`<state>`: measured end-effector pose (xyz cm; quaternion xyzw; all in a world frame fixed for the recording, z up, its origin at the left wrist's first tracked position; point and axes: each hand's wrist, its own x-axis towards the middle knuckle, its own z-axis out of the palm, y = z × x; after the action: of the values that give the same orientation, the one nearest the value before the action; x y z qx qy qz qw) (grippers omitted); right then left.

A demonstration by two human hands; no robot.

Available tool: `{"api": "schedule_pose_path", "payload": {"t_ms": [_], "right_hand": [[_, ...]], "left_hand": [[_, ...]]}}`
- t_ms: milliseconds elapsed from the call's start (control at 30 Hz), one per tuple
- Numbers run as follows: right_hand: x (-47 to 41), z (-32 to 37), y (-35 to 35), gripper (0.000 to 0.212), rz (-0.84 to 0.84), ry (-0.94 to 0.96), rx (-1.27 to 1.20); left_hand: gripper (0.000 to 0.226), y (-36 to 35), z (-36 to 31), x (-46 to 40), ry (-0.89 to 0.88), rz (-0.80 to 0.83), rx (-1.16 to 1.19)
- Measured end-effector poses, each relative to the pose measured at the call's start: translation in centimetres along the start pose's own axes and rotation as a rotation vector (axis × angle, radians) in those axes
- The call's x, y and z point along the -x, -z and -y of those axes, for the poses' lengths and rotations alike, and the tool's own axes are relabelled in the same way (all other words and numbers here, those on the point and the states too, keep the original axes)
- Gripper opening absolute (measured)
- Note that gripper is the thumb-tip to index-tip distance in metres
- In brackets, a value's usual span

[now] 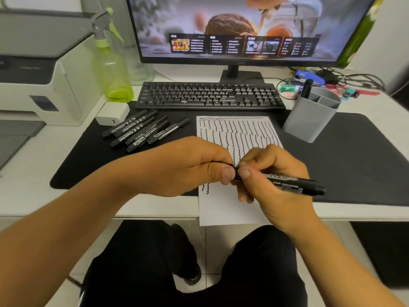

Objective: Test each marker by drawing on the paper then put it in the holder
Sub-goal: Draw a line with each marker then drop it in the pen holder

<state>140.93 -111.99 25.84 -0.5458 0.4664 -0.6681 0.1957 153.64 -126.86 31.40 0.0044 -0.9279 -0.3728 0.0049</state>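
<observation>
Both hands hold one black marker (294, 183) level above the white paper (230, 209), which is covered in wavy black lines. My right hand (272, 173) grips the barrel, whose far end points right. My left hand (194, 167) is curled round the marker's left end, which its fingers hide, so I cannot tell whether the cap is on. Several more black markers (141, 129) lie in a loose pile on the black desk mat, left of the paper. The grey holder (309, 120) stands at the paper's upper right with one black marker (306, 88) upright in it.
A black keyboard (210, 96) and a monitor (243, 29) sit behind the paper. A green spray bottle (112, 69), a white charger (112, 114) and a printer (35, 69) stand at the left. Cables and small stationery (327, 80) clutter the back right. The paper overhangs the desk's front edge.
</observation>
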Motion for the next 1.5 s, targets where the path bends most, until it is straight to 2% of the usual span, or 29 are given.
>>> {"api": "schedule_pose_path", "payload": {"t_ms": [167, 233, 267, 300, 367, 400, 467, 567, 667, 700, 767, 833, 900, 1000, 1133, 1333, 1433, 1500], "right_hand": [[-1.0, -0.5, 0.2, 0.014, -0.056, 0.005, 0.149], [-1.7, -0.5, 0.7, 0.014, -0.104, -0.051, 0.172], [-2.0, -0.3, 0.9, 0.007, -0.079, -0.083, 0.148], [-2.3, -0.1, 1.3, 0.011, -0.030, -0.121, 0.103], [-2.5, 0.4, 2.7, 0.034, 0.044, -0.213, 0.034], [-2.5, 0.8, 3.3, 0.036, 0.029, -0.247, 0.068], [-2.4, 1.5, 4.3, 0.031, -0.001, -0.212, 0.329], [-2.4, 2.3, 3.7, 0.042, 0.142, -0.111, 0.719], [-2.7, 2.7, 3.2, 0.036, 0.248, -0.027, 0.848], [-2.9, 3.0, 3.6, 0.031, 0.224, -0.038, 0.796], [-3.7, 3.7, 5.6, 0.019, 0.044, -0.074, 0.683], [-4.9, 4.2, 8.5, 0.008, -0.210, -0.076, 0.654], [-6.2, 4.2, 11.1, 0.010, -0.454, -0.085, 0.643], [-8.5, 2.9, 13.7, 0.017, -0.667, -0.141, 0.703], [-10.8, 0.6, 15.3, 0.026, -0.678, -0.205, 0.786], [-11.7, -1.8, 16.3, 0.027, -0.620, -0.339, 0.936], [-11.4, -2.7, 16.7, 0.018, -0.547, -0.467, 0.988], [-11.2, -3.0, 16.5, 0.024, -0.513, -0.513, 1.063]], "left_hand": [[0.023, 0.1, -0.1, -0.7, 0.054, 0.019, 0.112], [0.021, 0.1, -0.1, -0.9, 0.043, -0.087, 0.010], [0.022, 0.4, 0.0, -0.9, 0.044, -0.147, -0.074], [0.027, 0.9, 0.2, -0.7, 0.051, -0.200, -0.166], [0.039, 2.5, 0.4, -0.3, 0.063, -0.279, -0.326], [0.041, 3.3, 0.5, 0.0, 0.058, -0.303, -0.381], [0.039, 4.4, 0.3, 0.4, 0.015, -0.329, -0.466], [0.038, 4.4, -0.9, -0.2, -0.092, -0.319, -0.533], [0.046, 3.7, -2.2, -1.0, -0.151, -0.352, -0.523], [0.055, 3.7, -2.2, -1.1, -0.116, -0.378, -0.493], [0.069, 4.0, -1.6, -0.9, -0.010, -0.439, -0.424], [0.066, 4.3, 0.1, -0.3, 0.103, -0.501, -0.408], [0.059, 4.5, 2.6, 0.0, 0.270, -0.522, -0.492], [0.054, 3.9, 6.7, 0.5, 0.547, -0.504, -0.653], [0.060, 2.3, 10.9, 1.4, 0.687, -0.451, -0.737], [0.051, 1.4, 12.8, 2.0, 0.654, -0.529, -0.777], [0.047, 1.7, 13.0, 2.0, 0.653, -0.525, -0.773], [0.046, 1.8, 13.1, 1.8, 0.659, -0.524, -0.763]]}}
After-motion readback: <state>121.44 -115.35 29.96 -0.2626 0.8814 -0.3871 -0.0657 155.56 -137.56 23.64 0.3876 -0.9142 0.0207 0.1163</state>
